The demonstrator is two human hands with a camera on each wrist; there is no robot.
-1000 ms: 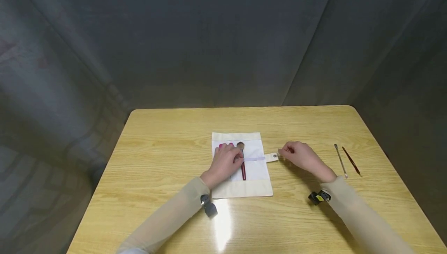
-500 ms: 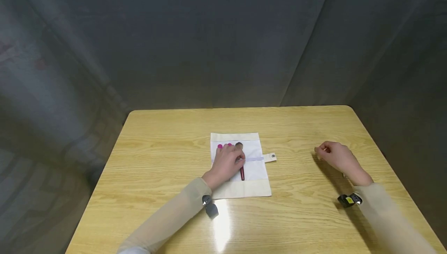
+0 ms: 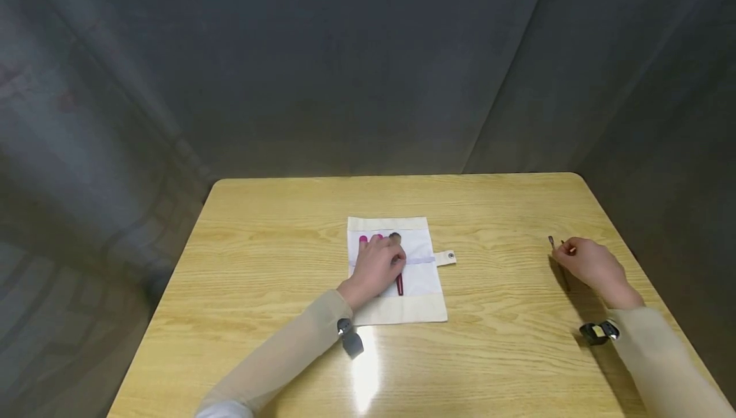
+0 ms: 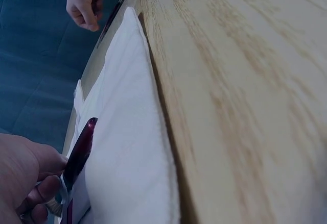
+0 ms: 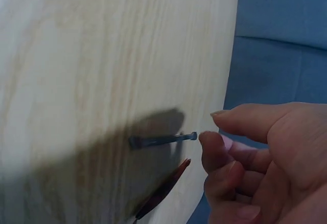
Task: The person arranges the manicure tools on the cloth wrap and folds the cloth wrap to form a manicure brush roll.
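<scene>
The left hand (image 3: 376, 268) rests on the cloth case (image 3: 422, 280) over the brush (image 3: 400, 285); I cannot tell whether it pinches. The right hand (image 3: 595, 268) has moved farther right of the case, bringing the silver tool (image 5: 162, 141) and dark red tool (image 5: 162, 191) within reach, thumb and forefinger spread, holding nothing.

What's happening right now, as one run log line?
left hand: over brush on cloth | right hand: near silver tool, holding nothing | red tool: on table
</scene>
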